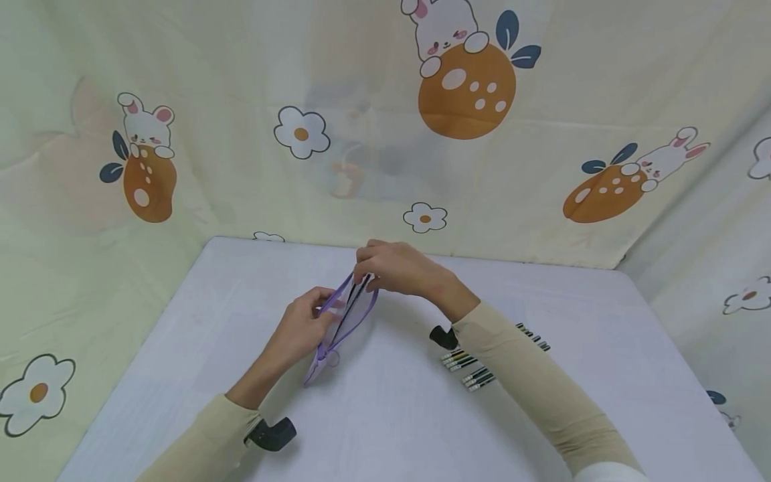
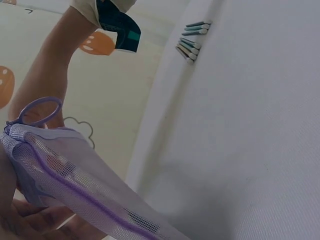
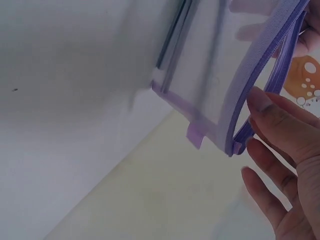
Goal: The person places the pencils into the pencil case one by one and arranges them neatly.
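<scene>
A translucent mesh zipper pouch with purple edging stands tilted above the table, its zipped mouth parted. My left hand grips its near left side, fingers partly hidden behind the mesh in the left wrist view. At the far upper corner, my right hand pinches the zipper edge between thumb and fingers. Slim dark sticks lie inside the pouch along its lower side. Near the left hand, a purple ring pull hangs from the zipper end, and a small purple tab sticks out at the other end.
Several slim dark pencil-like sticks with white ends lie in rows on the white table, partly hidden under the right forearm. Black camera mounts are on both wrists. A patterned curtain hangs behind the table.
</scene>
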`<state>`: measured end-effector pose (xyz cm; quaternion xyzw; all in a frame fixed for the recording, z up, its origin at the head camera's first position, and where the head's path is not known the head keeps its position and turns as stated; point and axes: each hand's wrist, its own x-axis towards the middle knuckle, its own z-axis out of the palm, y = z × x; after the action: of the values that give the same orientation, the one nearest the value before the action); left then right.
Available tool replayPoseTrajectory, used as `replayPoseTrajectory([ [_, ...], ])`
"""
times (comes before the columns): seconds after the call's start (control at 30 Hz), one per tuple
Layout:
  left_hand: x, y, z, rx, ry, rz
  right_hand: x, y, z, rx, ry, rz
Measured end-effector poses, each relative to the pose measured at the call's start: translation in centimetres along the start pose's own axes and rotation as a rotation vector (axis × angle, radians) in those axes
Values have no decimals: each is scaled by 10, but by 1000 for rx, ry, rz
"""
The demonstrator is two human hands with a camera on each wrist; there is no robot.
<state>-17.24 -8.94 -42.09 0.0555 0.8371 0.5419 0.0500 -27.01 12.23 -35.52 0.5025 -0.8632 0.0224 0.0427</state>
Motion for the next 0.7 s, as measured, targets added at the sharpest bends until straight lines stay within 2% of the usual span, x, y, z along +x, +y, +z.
replayPoseTrajectory([
  [0.13, -1, 1, -2, 4, 1, 7, -7, 5, 1, -51, 73, 9],
  [0.23, -1, 0, -3, 18, 6, 10, -14, 9, -1, -30, 89, 27],
  [0.53, 1, -4, -3, 21, 12, 19, -39, 23, -2, 161, 50, 75],
  [0.7, 1, -5, -2, 18, 10, 22, -54, 27, -2, 272, 68, 84],
])
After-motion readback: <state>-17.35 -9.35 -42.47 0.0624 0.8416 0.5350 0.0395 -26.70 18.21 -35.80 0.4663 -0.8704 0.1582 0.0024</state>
